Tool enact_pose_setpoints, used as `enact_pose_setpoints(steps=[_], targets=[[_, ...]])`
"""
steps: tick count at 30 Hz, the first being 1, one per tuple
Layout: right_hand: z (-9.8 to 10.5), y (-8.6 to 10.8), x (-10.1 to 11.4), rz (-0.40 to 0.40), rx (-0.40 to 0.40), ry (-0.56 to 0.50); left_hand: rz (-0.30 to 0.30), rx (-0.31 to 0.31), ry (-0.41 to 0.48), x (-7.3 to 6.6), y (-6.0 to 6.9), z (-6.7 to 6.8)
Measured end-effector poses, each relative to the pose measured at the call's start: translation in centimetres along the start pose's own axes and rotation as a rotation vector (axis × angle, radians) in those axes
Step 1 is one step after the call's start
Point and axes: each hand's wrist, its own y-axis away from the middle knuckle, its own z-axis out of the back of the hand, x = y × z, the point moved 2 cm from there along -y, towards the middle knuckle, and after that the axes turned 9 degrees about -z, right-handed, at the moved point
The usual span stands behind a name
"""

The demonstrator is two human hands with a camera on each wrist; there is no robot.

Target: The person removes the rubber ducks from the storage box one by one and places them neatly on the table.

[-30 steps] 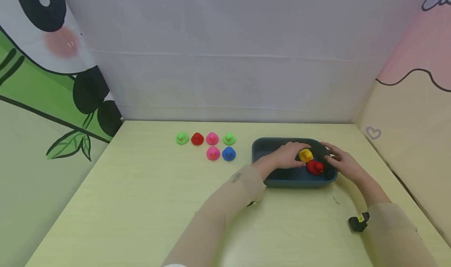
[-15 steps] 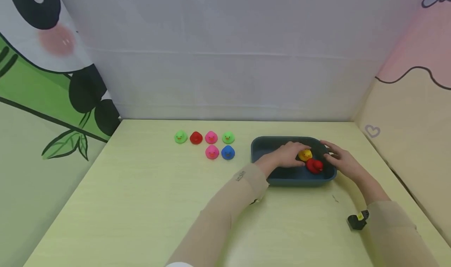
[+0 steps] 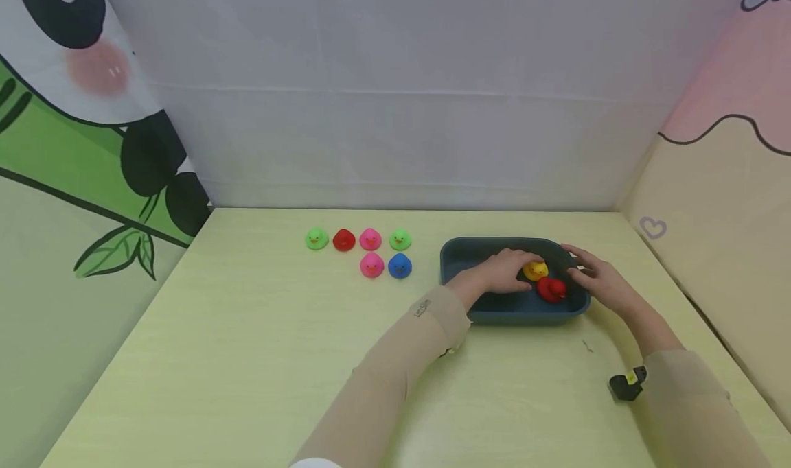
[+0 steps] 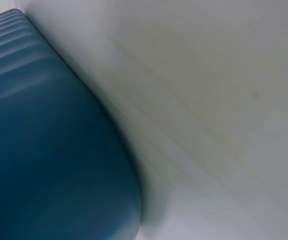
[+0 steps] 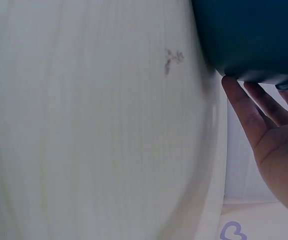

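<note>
A dark blue-green tray (image 3: 525, 317) stands on the right part of the table. It holds a yellow rubber duck (image 3: 535, 271) and, just in front of it, a red rubber duck (image 3: 551, 290). My left hand (image 3: 503, 271) reaches over the front wall into the tray, its fingers and thumb around the yellow duck's left side; the fingertips are partly hidden. At the right end, my right hand (image 3: 599, 283) holds the rim, thumb inside. In the right wrist view, fingertips (image 5: 229, 82) touch the tray's outer wall (image 5: 254, 40). The left wrist view shows only the tray's ribbed side (image 4: 48, 125) and the tabletop.
Left of the tray sit several rubber ducks in two rows: a green duck (image 3: 317, 239), a red duck (image 3: 344, 240), a pink duck (image 3: 371, 239) and another green one behind, a pink and a blue duck (image 3: 399, 266) in front. A white wall (image 3: 402, 145) closes off the back.
The head view has shifted slightly. Both hands, the tray and the ducks keep their places.
</note>
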Motion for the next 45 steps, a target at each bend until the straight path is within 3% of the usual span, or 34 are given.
enact_pose_setpoints(steps=[15, 24, 33, 39, 45], targets=[[-0.12, -0.13, -0.29, -0.003, -0.003, -0.009, -0.061, -0.070, -0.046, 0.11, -0.12, -0.03], [-0.19, -0.27, -0.52, -0.014, -0.005, -0.005, -0.053, -0.034, -0.142, -0.39, 0.24, 0.16], [-0.16, -0.23, -0.44, -0.026, 0.004, -0.017, -0.041, -0.069, -0.188, -0.40, -0.05, -0.07], [-0.15, -0.27, -0.49, -0.015, -0.005, -0.014, -0.027, -0.064, -0.253, -0.25, -0.30, -0.31], [-0.11, -0.12, -0.20, -0.013, -0.005, -0.015, -0.028, -0.062, -0.261, -0.18, -0.35, -0.31]])
